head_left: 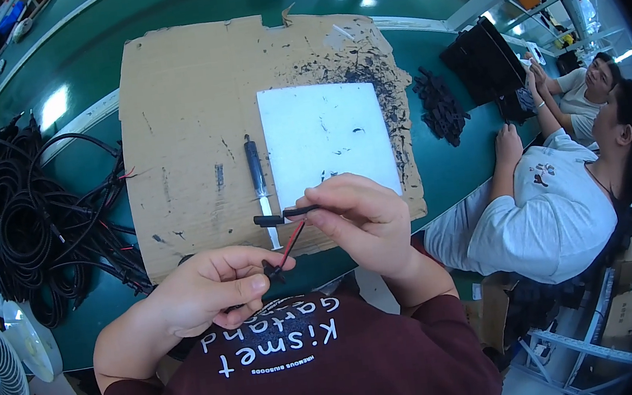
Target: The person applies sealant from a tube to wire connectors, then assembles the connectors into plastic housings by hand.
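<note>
Our right hand (363, 223) is pinching a slim black connector (270, 220) between thumb and fingers, and our left hand (205, 294) has its fingertips closed at the lower end of a red-and-black wire (292, 244) — all above the cardboard (177, 96)'s near edge. We've also got a dark-filled syringe (256, 169) beside a white sheet (323, 125).

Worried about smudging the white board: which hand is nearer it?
Right. In view, your right hand overlaps the near edge of the white board; your left hand lies off its near-left corner.
</note>
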Action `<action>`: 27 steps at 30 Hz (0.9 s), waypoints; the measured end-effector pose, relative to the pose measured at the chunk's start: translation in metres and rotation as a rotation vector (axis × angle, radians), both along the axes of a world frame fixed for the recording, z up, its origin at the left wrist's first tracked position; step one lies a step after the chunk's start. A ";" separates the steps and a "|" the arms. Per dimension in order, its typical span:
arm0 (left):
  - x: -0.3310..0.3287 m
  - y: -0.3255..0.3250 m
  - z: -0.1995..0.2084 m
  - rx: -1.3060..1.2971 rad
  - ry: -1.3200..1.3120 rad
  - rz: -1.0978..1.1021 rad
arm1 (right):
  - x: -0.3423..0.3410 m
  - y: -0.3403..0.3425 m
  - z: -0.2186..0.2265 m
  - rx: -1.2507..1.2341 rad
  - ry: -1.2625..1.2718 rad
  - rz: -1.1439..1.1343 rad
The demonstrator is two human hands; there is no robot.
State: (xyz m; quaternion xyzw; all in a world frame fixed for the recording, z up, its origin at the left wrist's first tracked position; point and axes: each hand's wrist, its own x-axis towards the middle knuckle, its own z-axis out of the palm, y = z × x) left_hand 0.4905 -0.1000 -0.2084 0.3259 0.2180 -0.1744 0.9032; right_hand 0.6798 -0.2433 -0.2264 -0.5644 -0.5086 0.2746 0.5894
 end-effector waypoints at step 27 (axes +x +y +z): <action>0.004 -0.008 -0.001 0.091 0.053 0.007 | 0.004 -0.004 0.005 0.010 0.264 -0.047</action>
